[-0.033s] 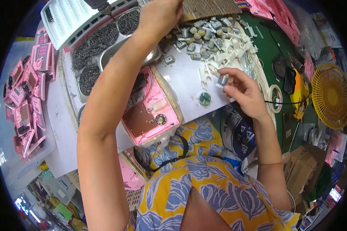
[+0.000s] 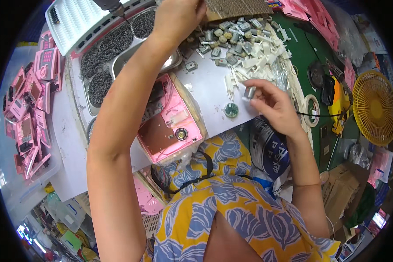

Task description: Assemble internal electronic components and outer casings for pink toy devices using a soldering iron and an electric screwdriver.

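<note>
My right hand [image 2: 276, 107] pinches a small silver motor [image 2: 249, 93] between thumb and fingers, just above the table's front edge. Below and left of it lies a small round green-topped thing [image 2: 231, 110]. My left hand [image 2: 179, 19] reaches to the top of the view, its fingers curled; what they hold, if anything, is hidden. Beside it is a heap of small metal motors [image 2: 236, 38], with white plastic parts [image 2: 263, 61] to their right. Under my left forearm sits an open pink plastic housing [image 2: 170, 126] with a round speaker and wires inside, partly covered by the arm.
A compartment tray of dark screws [image 2: 101, 56] stands at the left under an electric screwdriver [image 2: 110, 5]. Pink parts fill a clear bin [image 2: 52, 168] at far left. A yellow fan [image 2: 374, 108], tape roll [image 2: 311, 110] and brown cardboard [image 2: 238, 9] lie around the bench.
My right hand has shifted slightly left and turned the motor, so its rounded side now shows. My left hand has moved a little left, its fingers still curled.
</note>
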The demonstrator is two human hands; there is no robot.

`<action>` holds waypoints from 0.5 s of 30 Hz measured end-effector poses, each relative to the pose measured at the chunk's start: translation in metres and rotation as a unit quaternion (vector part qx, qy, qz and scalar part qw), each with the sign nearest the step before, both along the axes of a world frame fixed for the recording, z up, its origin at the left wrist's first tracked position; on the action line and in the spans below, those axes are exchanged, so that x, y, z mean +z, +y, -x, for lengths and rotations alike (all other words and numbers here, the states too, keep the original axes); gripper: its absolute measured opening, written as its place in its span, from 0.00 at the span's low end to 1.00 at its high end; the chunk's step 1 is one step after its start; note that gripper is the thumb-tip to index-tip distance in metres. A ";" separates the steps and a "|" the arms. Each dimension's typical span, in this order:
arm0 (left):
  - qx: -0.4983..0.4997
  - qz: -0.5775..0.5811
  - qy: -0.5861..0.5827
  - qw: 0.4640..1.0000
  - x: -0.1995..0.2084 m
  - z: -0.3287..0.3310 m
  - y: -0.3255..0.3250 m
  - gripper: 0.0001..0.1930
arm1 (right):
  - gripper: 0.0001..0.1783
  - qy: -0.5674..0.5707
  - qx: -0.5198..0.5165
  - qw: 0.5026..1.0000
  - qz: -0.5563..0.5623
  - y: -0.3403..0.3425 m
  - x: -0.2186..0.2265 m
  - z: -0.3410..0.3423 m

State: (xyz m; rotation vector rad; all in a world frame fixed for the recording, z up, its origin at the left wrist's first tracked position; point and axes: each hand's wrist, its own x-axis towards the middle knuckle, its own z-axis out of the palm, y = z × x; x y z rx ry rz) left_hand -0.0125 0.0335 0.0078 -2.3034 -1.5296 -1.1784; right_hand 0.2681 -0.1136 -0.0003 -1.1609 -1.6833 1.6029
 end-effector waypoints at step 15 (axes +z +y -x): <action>-0.105 0.356 -0.429 0.824 0.009 0.030 -0.254 0.07 | 0.21 -0.246 0.133 0.892 -0.356 -0.012 -0.011 0.029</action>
